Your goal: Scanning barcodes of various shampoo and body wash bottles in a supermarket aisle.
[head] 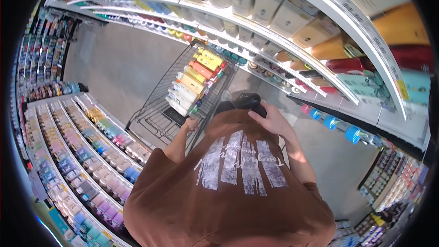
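Observation:
A dark wire shopping cart [161,85] stands before me, holding a pile of bottles: yellow ones [207,60], an orange-red one [201,70] and several white ones [181,97]. By the cart's near end, beside a black flat panel [175,116], is my left hand [192,124]; its fingers are curled, and whether it grips the cart's handle cannot be told. My right hand [269,118] is closed around the grip of a black handheld device [247,101], possibly a barcode scanner, held in front of my waist.
White shelves [295,46] of bottles and pouches curve along the top and right. Tiered shelves [82,154] of bottles run down the left. Grey floor [113,58] lies beyond the cart. Blue-capped bottles [331,122] stand in a row at the right, near more racks [387,178].

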Demonstrator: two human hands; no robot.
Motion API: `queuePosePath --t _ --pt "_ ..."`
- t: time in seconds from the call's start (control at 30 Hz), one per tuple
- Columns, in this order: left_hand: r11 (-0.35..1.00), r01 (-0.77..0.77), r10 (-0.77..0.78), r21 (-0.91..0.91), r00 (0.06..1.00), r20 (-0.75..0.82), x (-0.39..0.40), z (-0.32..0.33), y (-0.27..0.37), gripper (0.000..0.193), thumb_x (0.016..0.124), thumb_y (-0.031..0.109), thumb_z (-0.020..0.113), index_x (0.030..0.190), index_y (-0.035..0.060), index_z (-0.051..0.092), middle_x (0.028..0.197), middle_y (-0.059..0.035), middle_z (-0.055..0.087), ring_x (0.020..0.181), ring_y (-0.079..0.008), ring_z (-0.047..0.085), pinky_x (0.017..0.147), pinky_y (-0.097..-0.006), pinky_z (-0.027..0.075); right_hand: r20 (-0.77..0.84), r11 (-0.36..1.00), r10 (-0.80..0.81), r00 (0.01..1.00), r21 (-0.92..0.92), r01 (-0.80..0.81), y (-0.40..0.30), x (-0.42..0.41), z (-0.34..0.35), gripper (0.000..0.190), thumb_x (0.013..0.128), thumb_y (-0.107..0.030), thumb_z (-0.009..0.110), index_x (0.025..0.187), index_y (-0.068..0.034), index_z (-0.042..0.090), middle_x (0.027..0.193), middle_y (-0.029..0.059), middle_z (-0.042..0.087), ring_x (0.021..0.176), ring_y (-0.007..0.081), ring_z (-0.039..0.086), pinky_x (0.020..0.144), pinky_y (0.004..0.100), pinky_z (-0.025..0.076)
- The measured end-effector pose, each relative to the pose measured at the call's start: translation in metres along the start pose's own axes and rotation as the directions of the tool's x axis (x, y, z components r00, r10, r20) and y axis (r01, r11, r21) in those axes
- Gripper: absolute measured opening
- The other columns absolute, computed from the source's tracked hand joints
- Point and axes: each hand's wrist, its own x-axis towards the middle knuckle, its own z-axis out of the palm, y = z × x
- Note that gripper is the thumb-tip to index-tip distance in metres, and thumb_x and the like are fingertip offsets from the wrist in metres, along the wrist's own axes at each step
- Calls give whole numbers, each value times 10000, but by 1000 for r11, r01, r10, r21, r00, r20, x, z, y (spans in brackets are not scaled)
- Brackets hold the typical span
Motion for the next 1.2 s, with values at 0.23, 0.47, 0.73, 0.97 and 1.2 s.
queuePosePath --t 0.23,0.47,0.73,0.97,1.2 --pt "915 -357 381 188 918 -111 100 -17 23 398 960 373 642 1025 -12 716 1002 -179 722 840 -363 704 792 -437 561 122 978 131 984 -178 -109 -58 23 23 544 945 -433 701 1209 41 667 1081 268 722 1014 403 705 900 437 536" --pt "870 -429 487 242 682 -546 153 -11 119 728 879 448 714 1244 -151 517 1194 -294 622 1105 -418 623 1009 -469 484 -31 967 212 977 -138 -215 -53 29 52 477 954 -449 690 1049 19 672 844 189 684 793 295 658 775 423 516" --pt "984 58 76 167 717 -693 180 2 196 1054 787 554 808 1366 -176 315 1234 -310 524 1127 -366 619 918 -439 569 -124 902 421 899 -54 -429 -26 8 76 338 1006 -348 678 1091 -21 680 749 6 546 735 104 485 700 319 466" --pt "955 293 -132 41 545 -828 233 5 188 1045 760 519 870 1389 -91 300 1366 -286 500 1178 -360 640 936 -415 573 -127 896 420 899 -99 -433 -45 26 77 472 972 -446 684 1088 11 682 863 166 696 818 263 677 794 407 527" --pt "827 -475 247 -302 789 -563 210 -17 135 903 820 282 875 1459 -8 306 1308 -196 576 1128 -342 652 909 -465 591 -110 934 338 935 -81 -347 -40 36 74 467 969 -461 680 1012 4 679 809 160 676 770 264 658 749 414 513"
